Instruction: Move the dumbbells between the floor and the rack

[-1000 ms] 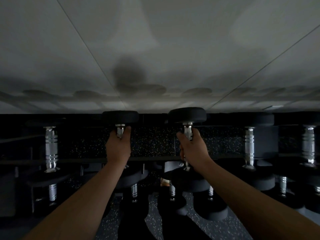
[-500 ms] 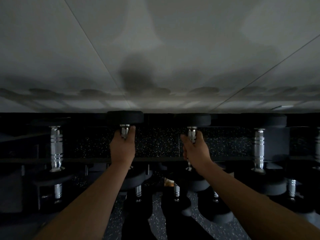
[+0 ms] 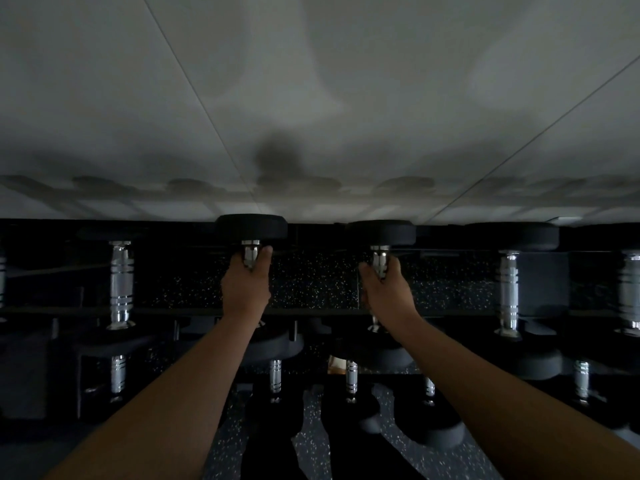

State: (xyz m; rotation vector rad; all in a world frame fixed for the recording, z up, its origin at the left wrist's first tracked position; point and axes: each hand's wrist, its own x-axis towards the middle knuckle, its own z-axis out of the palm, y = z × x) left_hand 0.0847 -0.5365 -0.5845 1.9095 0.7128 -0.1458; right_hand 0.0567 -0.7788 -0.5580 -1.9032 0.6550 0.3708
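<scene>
Now each hand's fingers wrap a chrome handle: left hand (image 3: 245, 291) and right hand (image 3: 386, 293) grip racked dumbbells (image 3: 251, 227).

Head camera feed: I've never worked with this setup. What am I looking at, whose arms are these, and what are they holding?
There is no machine: a person wears one wide-angle camera on the head, looking forward and down. Both bare arms reach to a dark dumbbell rack against a pale wall. The left hand grips the chrome handle of one black dumbbell; the right hand grips the neighbouring dumbbell. More dumbbells sit either side and on a lower tier. Speckled floor shows below.
</scene>
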